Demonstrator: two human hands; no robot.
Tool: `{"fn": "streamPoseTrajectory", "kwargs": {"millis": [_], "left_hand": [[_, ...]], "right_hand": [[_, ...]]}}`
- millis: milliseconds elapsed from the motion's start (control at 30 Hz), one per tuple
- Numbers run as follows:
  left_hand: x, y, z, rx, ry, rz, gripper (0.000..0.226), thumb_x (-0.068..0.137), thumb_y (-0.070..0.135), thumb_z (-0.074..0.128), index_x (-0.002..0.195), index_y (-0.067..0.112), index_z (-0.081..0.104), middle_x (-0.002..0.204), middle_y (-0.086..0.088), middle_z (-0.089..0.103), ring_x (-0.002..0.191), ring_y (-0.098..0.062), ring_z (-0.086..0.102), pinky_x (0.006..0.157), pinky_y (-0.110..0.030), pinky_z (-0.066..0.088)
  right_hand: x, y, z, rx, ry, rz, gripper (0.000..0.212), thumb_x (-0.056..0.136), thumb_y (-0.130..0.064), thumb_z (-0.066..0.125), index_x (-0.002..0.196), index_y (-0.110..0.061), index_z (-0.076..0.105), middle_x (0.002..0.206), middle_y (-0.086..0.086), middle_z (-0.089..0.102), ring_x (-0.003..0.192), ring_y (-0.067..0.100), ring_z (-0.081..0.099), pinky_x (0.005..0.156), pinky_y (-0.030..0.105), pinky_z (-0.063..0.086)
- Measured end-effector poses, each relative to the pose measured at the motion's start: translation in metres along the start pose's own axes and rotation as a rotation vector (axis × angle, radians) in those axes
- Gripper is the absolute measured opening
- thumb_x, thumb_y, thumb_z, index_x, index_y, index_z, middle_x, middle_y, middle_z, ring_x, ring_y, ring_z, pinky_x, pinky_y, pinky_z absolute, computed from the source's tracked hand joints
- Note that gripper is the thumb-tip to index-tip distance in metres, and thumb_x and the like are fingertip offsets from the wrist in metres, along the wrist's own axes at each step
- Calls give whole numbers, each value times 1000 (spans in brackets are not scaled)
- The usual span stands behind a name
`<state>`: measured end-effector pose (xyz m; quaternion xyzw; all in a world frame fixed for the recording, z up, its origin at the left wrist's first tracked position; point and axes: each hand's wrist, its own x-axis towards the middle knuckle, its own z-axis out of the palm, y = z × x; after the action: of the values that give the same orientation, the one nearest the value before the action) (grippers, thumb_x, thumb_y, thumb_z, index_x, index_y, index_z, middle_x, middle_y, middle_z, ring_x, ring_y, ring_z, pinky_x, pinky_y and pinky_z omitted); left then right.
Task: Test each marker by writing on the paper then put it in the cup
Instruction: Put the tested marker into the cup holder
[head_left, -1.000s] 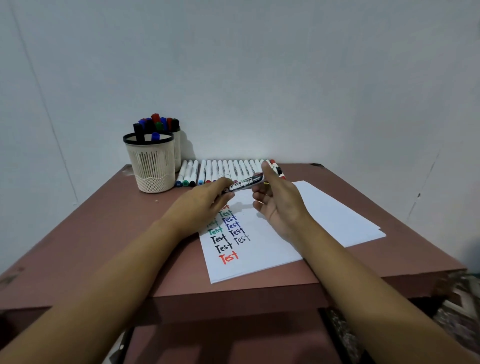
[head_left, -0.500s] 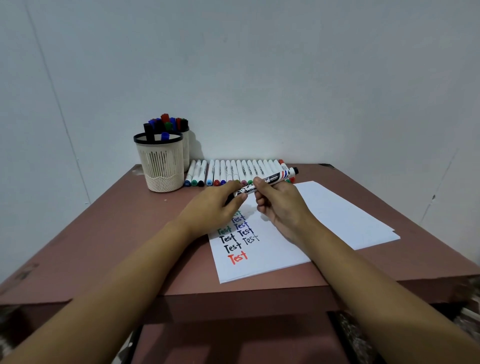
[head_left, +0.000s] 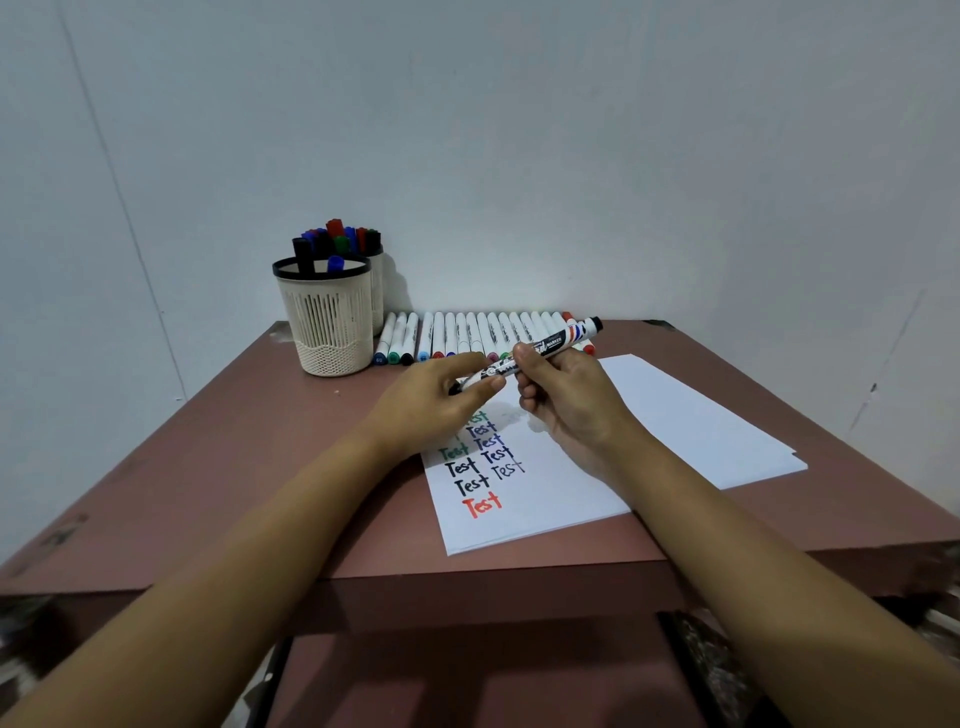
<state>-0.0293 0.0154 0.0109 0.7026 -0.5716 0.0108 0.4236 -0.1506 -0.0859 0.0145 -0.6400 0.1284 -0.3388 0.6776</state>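
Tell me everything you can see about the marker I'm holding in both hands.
The white plastic marker with black printed label is a slim barrel with black ends and small red and blue marks near its far end. It is held tilted above the white paper sheet, far end raised to the right. The left hand pinches its near end, mostly hiding it; the right hand grips its middle. Nothing else touches it.
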Motion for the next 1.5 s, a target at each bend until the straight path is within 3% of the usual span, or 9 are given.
{"fn": "streamPoseTrajectory", "kwargs": {"millis": [67,100,133,200,400,500,633,1067,1500], "left_hand": [[-1,0,-1,-67,1,-6,39,89,36,57,124,19,59,100,23,66,74,14,36,69,-18,39],[-1,0,-2,-83,11,-2,33,88,37,58,117,21,63,83,27,28,73,10,21,62,-21,36],[-2,1,-2,-82,28,-3,28,87,39,59,110,24,66,60,22,42,57,8,30,57,-22,33],[-2,2,-4,-71,65,-38,28,83,45,61,104,28,64,72,18,56,63,3,52,60,-17,39],[8,-13,-10,-233,291,-237,32,98,28,39,102,8,63,76,0,54,72,-13,49,68,-28,36],[11,-22,-11,-273,265,-332,37,97,9,29,117,0,59,77,-3,57,73,-16,51,69,-28,40],[10,-27,-8,-152,147,-379,41,96,9,34,135,8,47,129,-16,55,121,-28,49,99,-33,37],[12,-35,-10,-76,92,-378,29,86,18,62,113,13,55,101,-1,59,91,-11,55,64,-14,39],[13,-36,-10,-47,83,-375,18,83,20,67,98,14,59,96,-1,61,90,-14,57,74,-23,45]], "right_hand": [[-1,-2,0,-4,-1,-14,21,96,-16,54,75,-11,57,62,-1,45,56,5,43,55,17,40],[-2,-2,0,-3,10,-15,21,95,-16,55,75,-11,58,62,-1,45,56,6,43,55,18,40],[-3,-3,1,2,32,-12,21,95,-17,55,74,-11,58,62,0,46,56,6,43,55,19,40],[-4,-6,2,49,100,12,20,95,-18,56,76,-12,59,62,0,49,56,9,45,54,20,41],[-9,-16,-5,456,195,218,14,93,-11,50,79,-10,53,71,11,62,68,30,66,73,36,57],[-10,-13,-4,390,160,240,20,90,-11,59,73,-14,51,73,7,56,61,22,59,54,25,53],[-14,-9,-3,201,87,253,26,90,-27,62,68,-17,51,65,2,47,51,12,44,47,20,36],[-28,-3,10,-279,-41,135,49,88,-5,60,50,-17,30,52,6,30,35,13,26,39,15,22],[-32,-3,12,-393,-66,127,41,79,4,50,48,-16,32,45,5,30,34,13,29,40,17,26]]}}
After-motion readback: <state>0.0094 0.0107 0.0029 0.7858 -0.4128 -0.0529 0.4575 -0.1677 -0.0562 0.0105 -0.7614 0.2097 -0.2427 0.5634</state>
